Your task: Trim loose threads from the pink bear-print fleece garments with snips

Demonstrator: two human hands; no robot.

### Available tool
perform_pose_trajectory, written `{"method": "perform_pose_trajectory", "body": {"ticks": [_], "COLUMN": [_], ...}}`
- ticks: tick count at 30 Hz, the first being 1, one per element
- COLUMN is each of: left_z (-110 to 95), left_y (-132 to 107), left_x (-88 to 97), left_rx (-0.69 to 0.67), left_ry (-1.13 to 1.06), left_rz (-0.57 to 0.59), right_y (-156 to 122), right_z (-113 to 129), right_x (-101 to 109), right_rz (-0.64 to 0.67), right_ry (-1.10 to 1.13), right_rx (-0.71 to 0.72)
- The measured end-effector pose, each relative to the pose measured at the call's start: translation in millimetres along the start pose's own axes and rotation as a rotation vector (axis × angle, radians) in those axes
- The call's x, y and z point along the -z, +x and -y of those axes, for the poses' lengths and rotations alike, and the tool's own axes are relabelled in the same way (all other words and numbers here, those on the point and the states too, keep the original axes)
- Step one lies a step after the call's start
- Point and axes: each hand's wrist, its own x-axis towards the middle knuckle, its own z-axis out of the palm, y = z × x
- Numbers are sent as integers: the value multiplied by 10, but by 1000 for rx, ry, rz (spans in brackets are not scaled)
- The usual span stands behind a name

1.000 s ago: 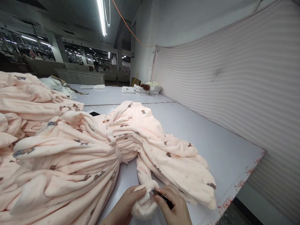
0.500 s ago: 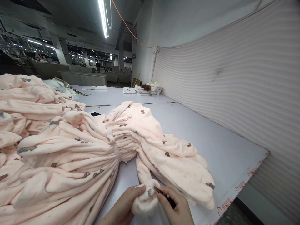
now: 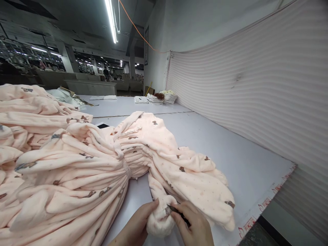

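Observation:
A tied bundle of peach fleece garments (image 3: 102, 167) with small brown prints lies across the white table (image 3: 230, 153). At the near edge my left hand (image 3: 138, 227) is closed on the rolled cuff of one sleeve (image 3: 160, 222), pinching it from the left. My right hand (image 3: 196, 227) is closed round a slim dark tool (image 3: 178, 213), a pen or small snips, whose tip touches the cuff.
More peach garments (image 3: 30, 112) are heaped at the left. Stacks of folded white cloth (image 3: 161, 97) sit at the far end of the table. A striped fabric sheet (image 3: 256, 92) hangs along the right. The table's front right corner (image 3: 292, 167) is close by.
My hands and the cuff have stayed in place, with the tool tip shifting slightly on the cuff. The view has tilted a little.

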Motion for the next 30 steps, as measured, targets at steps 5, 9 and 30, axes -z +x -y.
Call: {"method": "perform_pose_trajectory", "body": {"ticks": [5, 9, 30], "left_z": [-2, 2, 323], "left_y": [12, 12, -83], "left_x": [-52, -68, 303], "left_rx": [-49, -44, -878], "left_ry": [162, 180, 1212], "left_rz": [1, 17, -182], "right_y": [15, 0, -171], "right_z": [7, 8, 46], "right_x": [84, 94, 118], "right_rz": [94, 100, 277], "right_ry": [-9, 7, 248], "right_rx": [-56, -64, -74]}}
